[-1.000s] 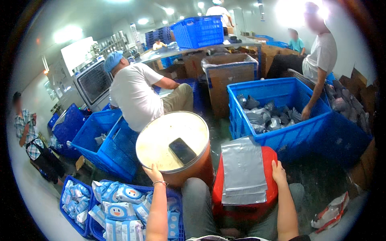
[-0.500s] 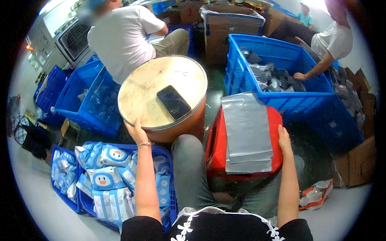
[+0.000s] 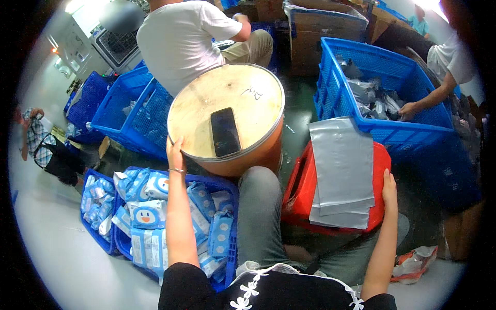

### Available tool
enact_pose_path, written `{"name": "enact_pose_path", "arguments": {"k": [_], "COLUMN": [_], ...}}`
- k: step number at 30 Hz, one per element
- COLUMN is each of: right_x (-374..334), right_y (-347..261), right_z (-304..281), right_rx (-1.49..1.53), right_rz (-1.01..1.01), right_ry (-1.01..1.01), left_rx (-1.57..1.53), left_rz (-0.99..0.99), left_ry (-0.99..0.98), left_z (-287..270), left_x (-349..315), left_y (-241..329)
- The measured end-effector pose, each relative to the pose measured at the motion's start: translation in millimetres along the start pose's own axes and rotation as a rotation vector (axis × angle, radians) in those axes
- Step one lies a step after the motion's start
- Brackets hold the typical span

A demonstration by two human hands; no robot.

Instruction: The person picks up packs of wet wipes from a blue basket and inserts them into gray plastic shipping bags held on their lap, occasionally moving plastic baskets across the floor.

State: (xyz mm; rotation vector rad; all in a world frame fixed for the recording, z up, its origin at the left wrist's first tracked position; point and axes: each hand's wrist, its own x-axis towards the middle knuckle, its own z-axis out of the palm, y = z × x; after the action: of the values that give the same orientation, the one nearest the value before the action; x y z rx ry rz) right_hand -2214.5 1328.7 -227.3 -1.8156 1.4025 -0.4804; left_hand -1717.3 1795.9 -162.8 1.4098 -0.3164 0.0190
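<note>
- The left hand (image 3: 174,150) grips the rim of the round orange drum with a pale wooden lid (image 3: 227,111), fingers curled over its near-left edge.
- A black phone (image 3: 225,132) lies flat on that lid, just right of the hand.
- The right hand (image 3: 389,187) clasps the right edge of the red plastic stool (image 3: 299,196), which carries a stack of grey plastic mailer bags (image 3: 342,170).
- Below the left forearm sits a blue crate of blue-and-white wipe packs (image 3: 150,217).
- Behind the stool, a large blue plastic crate of grey parcels (image 3: 377,93) crowds in close; another person's hand (image 3: 411,110) reaches into it.
- A person in a white shirt (image 3: 178,39) sits right behind the drum.
</note>
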Motion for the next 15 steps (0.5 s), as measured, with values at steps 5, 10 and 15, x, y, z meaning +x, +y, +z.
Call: {"name": "enact_pose_path", "arguments": {"k": [5,10,15], "right_x": [-4.4,-25.8,-49.3], "right_y": [11.8,-50.4,-84.6], "right_z": [-10.4,-7.7,7.8], "right_rx": [-0.06,-0.155,-0.071], "right_rz": [-0.006,-0.576,-0.697], "right_ry": [0.105,0.469,0.024], "left_rx": [0.853,0.758,0.645], "left_rz": [0.569,0.38,0.268], "left_ry": [-0.178,-0.554,-0.562], "left_z": [80.6,104.0,116.5], "left_x": [-48.4,-66.6,-57.1], "left_y": [53.5,65.0,57.5]}}
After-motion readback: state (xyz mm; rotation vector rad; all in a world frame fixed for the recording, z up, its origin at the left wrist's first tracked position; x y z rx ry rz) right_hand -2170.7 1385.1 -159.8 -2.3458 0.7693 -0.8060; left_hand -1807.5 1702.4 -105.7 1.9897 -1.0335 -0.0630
